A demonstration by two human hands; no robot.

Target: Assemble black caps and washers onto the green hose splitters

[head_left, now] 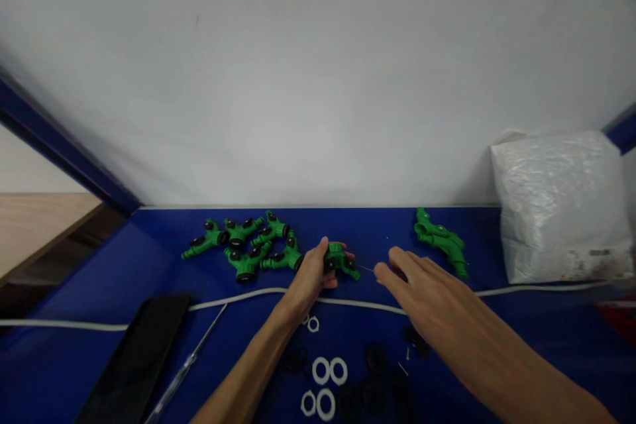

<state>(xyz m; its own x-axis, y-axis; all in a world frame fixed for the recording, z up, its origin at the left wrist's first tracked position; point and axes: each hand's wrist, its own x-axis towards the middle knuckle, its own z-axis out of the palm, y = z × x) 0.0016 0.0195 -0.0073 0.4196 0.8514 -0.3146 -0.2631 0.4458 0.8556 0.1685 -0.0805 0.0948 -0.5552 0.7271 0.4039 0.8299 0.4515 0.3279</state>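
**Green fitting gripped at mid-worktop**

Where our left hand [312, 276] closes round the green hose fitting [340, 260], its fingers hide the near half of the part. Its long axis runs left to right, one nozzle end pointing right and a little toward us. Our right hand [422, 285] lies just beside it, fingers loosely extended; whether its fingertips pinch the thin pin [366, 268] we cannot tell. Dark rings [376, 359] on the blue worktop [99, 265] near the white washers [330, 371] are hard to make out.
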